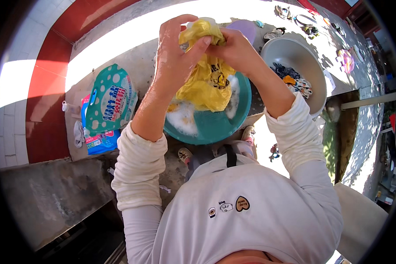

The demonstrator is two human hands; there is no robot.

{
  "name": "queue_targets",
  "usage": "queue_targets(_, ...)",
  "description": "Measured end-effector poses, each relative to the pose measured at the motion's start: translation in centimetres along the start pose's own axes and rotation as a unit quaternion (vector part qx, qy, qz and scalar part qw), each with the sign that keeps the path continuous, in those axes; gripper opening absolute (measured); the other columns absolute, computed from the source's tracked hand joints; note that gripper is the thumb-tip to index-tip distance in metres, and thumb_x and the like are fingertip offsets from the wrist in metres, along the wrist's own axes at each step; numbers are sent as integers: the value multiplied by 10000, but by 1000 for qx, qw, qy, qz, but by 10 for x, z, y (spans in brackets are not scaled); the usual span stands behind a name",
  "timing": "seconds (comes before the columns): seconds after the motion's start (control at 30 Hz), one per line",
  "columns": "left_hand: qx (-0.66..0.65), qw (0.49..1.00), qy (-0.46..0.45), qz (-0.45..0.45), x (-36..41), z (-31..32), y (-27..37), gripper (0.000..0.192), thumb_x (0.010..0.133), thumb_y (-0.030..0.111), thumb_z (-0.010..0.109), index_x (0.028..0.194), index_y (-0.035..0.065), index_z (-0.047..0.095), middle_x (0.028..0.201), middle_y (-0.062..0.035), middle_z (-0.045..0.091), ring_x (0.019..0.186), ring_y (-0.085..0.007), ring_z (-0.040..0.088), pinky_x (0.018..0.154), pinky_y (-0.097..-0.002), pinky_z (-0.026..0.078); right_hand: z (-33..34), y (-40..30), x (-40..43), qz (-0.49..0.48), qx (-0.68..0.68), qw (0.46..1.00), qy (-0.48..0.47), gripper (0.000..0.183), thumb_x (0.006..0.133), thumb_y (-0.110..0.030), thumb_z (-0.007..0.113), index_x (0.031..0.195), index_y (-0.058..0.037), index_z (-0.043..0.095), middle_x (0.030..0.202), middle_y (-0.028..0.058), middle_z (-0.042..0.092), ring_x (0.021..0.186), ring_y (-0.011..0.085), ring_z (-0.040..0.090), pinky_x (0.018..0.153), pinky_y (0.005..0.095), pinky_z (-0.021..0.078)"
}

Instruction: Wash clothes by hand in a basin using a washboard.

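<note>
My left hand (176,56) and my right hand (234,48) both grip the bunched upper part of a yellow cloth, likely a garment (203,94), which bears a dark cartoon print. The rest of it hangs down over a round teal basin (214,133), its lower edge close to the water. White suds (183,120) float in the basin, with a bit of yellow showing at their left side. My left hand and forearm look wet, with traces of foam. The fingers partly hide the gathered cloth.
At left, a teal dotted detergent bag (107,99) lies over a blue-and-pink packet (102,142), near a crumpled white cloth (79,133). A large grey basin (312,62) at right holds clothes (292,81). Behind my hands is a lilac round object (242,29).
</note>
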State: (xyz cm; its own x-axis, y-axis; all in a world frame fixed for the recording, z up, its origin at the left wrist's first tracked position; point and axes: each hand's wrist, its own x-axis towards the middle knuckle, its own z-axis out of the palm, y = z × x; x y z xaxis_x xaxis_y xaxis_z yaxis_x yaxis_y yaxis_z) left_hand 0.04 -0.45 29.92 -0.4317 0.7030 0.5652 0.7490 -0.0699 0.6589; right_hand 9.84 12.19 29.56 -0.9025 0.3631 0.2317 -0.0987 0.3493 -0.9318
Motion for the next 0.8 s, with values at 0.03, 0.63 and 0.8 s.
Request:
queue_targets(0.03, 4, 997, 74, -27, -7, 3, -5, 566, 772, 248, 674, 1226, 82, 378, 1163, -110, 475, 1065, -240, 489, 865, -347, 405, -2, -3, 4, -16, 41, 998, 39, 281, 724, -137, 670, 953, 9, 599, 791, 54, 627, 706, 120, 588, 661, 263, 484)
queue_targets(0.63, -41, 934, -34, -354, -127, 45, -121, 483, 718, 99, 630, 1174, 85, 470, 1025, -184, 573, 926, -318, 572, 767, -391, 452, -64, 58, -15, 37, -48, 986, 158, 304, 744, -154, 614, 999, 3, 556, 905, 122, 629, 802, 220, 619, 699, 300, 487)
queue_targets(0.8, 287, 891, -179, -304, -175, 104, -164, 602, 706, 132, 592, 1279, 192, 416, 1337, -253, 253, 1247, -404, 258, 902, -462, 371, 0, 226, -68, 155, -283, 936, 139, 335, 716, -77, 542, 1048, -100, 503, 951, 195, 468, 882, 382, 465, 782, 433, 386)
